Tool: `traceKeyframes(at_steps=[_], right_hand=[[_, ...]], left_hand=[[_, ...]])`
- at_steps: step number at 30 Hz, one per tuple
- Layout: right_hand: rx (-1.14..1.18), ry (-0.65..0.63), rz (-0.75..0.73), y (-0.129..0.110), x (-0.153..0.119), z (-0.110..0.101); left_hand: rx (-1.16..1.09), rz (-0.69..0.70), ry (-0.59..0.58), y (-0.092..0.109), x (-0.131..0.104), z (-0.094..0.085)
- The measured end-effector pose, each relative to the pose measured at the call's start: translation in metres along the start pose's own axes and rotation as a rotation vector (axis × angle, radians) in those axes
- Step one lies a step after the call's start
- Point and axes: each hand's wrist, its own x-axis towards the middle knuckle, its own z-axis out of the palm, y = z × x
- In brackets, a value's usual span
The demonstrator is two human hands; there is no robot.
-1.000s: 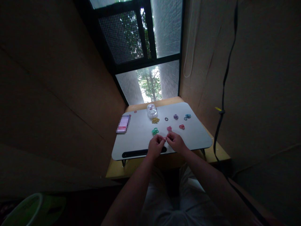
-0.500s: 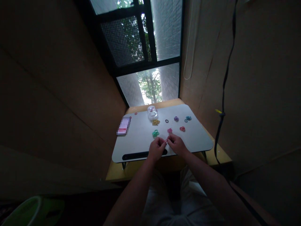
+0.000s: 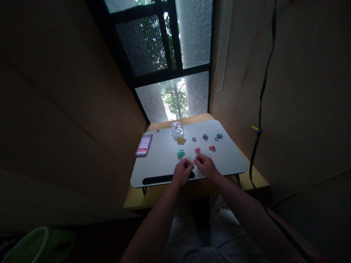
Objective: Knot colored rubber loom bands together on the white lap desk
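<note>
Close to the front edge of the white lap table point(image 3: 156, 160), my left hand point(image 3: 183, 171) and my right hand point(image 3: 207, 167) meet with fingertips pinched. Between them is a small pink hair tie point(image 3: 193, 162), partly covered by the fingers. Just beyond my right hand lies a pile of pink hair ties point(image 3: 197, 150). A green pile point(image 3: 181, 153) is past my left hand, and a red pile point(image 3: 212, 148) sits to the right. Farther back are yellow hair ties point(image 3: 181, 141), one dark hair tie point(image 3: 194, 139), a purple bunch point(image 3: 205, 136) and blue-green ones point(image 3: 219, 136).
A clear plastic jar point(image 3: 177, 130) stands at the back of the table. At the left edge lies a phone point(image 3: 144, 145). A black slot point(image 3: 157, 179) runs along the front. One dark cord point(image 3: 263, 87) hangs at the right; a green tub point(image 3: 41, 244) is low on the left.
Both hands stay together at the same spot, holding the pink hair tie. The whole view has shifted very slightly; the piles lie as before.
</note>
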Motion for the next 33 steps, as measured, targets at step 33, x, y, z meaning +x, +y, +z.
traceKeyframes(at_steps=[33], right_hand=[[0.027,-0.008,0.007,-0.0003,0.0020,-0.0004]], left_hand=[[0.035,0.024,0.030,-0.0010,-0.0003,0.0011]])
